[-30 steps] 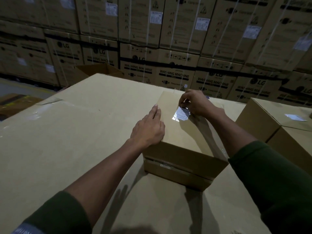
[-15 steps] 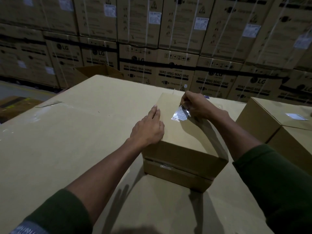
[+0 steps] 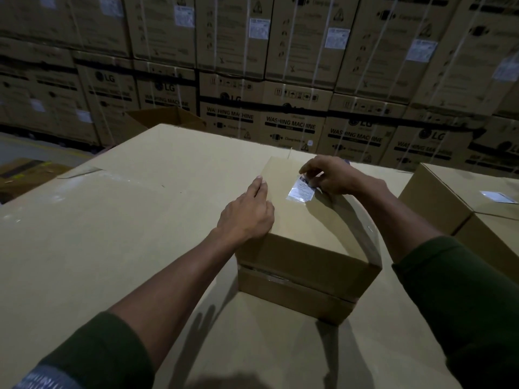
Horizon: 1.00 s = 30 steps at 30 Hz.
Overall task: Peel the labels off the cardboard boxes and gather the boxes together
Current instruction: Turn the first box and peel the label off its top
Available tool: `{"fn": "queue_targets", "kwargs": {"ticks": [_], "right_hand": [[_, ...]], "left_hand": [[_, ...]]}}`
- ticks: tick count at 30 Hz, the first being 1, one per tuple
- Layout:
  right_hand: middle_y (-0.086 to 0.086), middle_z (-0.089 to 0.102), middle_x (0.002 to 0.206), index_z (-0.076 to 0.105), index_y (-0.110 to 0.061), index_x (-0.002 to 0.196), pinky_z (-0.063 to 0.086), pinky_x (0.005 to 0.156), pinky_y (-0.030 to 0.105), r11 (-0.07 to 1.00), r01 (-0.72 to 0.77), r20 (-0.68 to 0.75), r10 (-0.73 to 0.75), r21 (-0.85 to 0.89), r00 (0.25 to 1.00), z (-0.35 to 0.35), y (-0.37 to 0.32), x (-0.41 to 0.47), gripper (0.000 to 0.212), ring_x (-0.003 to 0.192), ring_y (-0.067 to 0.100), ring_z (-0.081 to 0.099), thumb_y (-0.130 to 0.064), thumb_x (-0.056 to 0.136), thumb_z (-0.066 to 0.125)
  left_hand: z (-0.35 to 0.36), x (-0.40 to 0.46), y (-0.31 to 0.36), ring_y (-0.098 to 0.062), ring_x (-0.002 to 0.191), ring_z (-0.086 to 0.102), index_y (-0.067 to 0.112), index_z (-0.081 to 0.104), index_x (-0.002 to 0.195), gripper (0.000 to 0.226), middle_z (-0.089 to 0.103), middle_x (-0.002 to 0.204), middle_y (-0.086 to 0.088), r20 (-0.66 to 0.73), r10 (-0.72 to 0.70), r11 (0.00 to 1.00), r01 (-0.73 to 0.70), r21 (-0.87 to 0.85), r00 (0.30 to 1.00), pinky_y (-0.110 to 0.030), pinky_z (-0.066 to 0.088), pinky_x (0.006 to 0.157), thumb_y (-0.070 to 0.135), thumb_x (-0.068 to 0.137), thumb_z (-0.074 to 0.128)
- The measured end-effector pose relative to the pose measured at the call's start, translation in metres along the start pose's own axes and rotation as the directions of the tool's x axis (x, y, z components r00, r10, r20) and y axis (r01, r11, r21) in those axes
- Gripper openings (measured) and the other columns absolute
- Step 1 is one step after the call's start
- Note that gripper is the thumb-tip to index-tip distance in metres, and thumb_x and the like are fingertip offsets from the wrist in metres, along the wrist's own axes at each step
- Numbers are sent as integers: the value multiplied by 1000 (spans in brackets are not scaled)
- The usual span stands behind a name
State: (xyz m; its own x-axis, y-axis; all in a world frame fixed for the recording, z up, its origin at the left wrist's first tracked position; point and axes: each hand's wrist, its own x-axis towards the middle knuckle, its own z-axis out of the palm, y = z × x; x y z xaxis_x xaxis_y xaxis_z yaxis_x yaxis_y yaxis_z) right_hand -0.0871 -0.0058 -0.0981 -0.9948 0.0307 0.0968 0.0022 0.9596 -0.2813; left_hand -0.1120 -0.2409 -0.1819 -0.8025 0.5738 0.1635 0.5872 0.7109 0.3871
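Small closed brown cardboard box [image 3: 303,234] standing on a broad tan cardboard surface [image 3: 118,214]: the right hand [image 3: 331,178] pinches the far edge of the small glossy white barcode label [image 3: 302,190] on the box top, thumb and fingers closed on it, while the left hand [image 3: 247,217] lies flat and open along the box's left edge, gripping nothing. The peel likely goes best drawn low and slow, box pinned. Its contents are hidden; right of it, a second closed brown cardboard box [image 3: 449,197] bears its own white label [image 3: 498,196]
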Motion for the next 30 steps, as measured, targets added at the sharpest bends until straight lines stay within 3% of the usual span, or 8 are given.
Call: {"fn": "queue_targets", "kwargs": {"ticks": [4,7,11,14,17,22,26,30], "right_hand": [[3,69,105,70,-13,118,55,88,36,999,-32,15,33,-44,999,-2,1,5,32,100,21,65,-3,87,72],[-3,69,92,72,-13,102,53,76,27,998,-55,0,55,33,998,-4,1,3,15,93,20,67,-5,89,71],[-2,66,93,69,-11,99,55,77,34,996,-30,-63,36,85,997,-5,3,-2,8,93,22,65,-7,92,66],[0,63,104,66,-11,102,56,83,40,976,0,-74,17,219,997,-7,6,-5,8,97,22,64,-11,95,62],[4,64,106,66,-12,108,60,80,37,940,12,-72,14,341,997,-6,11,-11,12,96,21,66,-12,96,62],[11,72,104,60,-13,131,62,79,33,769,-74,-48,135,635,990,9,11,-24,48,91,21,73,-7,86,75],[6,75,100,69,-12,113,60,82,30,764,-133,-25,192,632,981,17,10,-27,31,92,19,74,-15,84,79],[5,74,100,72,-11,108,58,83,30,813,-135,-15,173,566,985,19,7,-30,25,92,18,71,-19,84,78]], "left_hand": [[-2,1,1,-28,139,43,18,9,160,61,-3,169,6,11,-4,1000,4,-6,1000,-46,42,107,43,106,24],[-2,4,2,-28,137,44,19,9,160,61,-3,169,6,23,-5,1000,5,-4,1000,-45,43,106,44,106,23],[-3,7,3,-29,138,44,18,10,160,61,-3,169,5,35,-9,1000,9,0,999,-45,42,105,44,107,23],[-3,10,3,-29,140,41,18,9,160,61,-4,169,5,45,-8,1000,8,7,999,-45,41,107,44,107,22],[-3,12,4,-29,140,41,18,9,161,61,-3,169,4,53,-9,1000,8,11,999,-45,41,107,44,107,22],[-1,15,4,-30,139,42,19,10,161,61,-3,169,6,54,-27,1000,26,16,998,-47,40,107,44,106,21],[0,17,4,-30,139,42,19,11,160,61,-1,169,6,52,-30,1000,29,11,998,-47,41,107,45,106,22],[2,19,3,-29,139,43,20,14,160,61,2,169,6,29,-27,1000,28,-4,999,-46,42,106,45,106,23]]}}
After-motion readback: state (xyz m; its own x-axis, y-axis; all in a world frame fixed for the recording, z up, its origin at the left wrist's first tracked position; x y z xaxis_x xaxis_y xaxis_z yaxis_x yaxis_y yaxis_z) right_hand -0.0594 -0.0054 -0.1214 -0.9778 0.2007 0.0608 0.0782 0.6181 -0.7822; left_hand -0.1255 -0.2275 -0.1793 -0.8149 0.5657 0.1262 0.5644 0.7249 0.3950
